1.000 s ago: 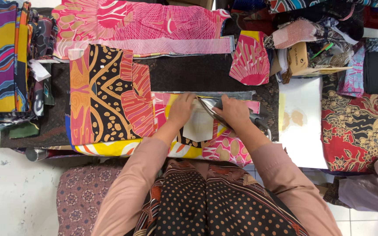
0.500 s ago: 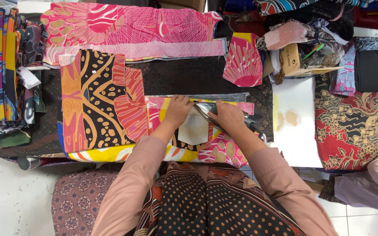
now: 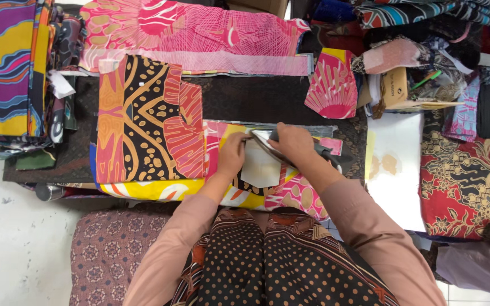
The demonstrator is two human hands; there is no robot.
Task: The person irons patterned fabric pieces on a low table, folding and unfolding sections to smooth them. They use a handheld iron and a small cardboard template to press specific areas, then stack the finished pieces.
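Right hand (image 3: 293, 143) grips the iron (image 3: 267, 144) over the white patch (image 3: 260, 169); left hand (image 3: 232, 153) lies flat, gripping nothing, beside it. Black-orange cloth (image 3: 143, 116) lies left, cardboard box (image 3: 395, 88) right.

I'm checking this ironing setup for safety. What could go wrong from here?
1. The left hand presses the white pocket-shaped template right beside the iron in the right hand; the fingertips might get burned.
2. If the iron lingers, it may scorch the pink and yellow fabric; pale brown marks already show on the white sheet to the right.
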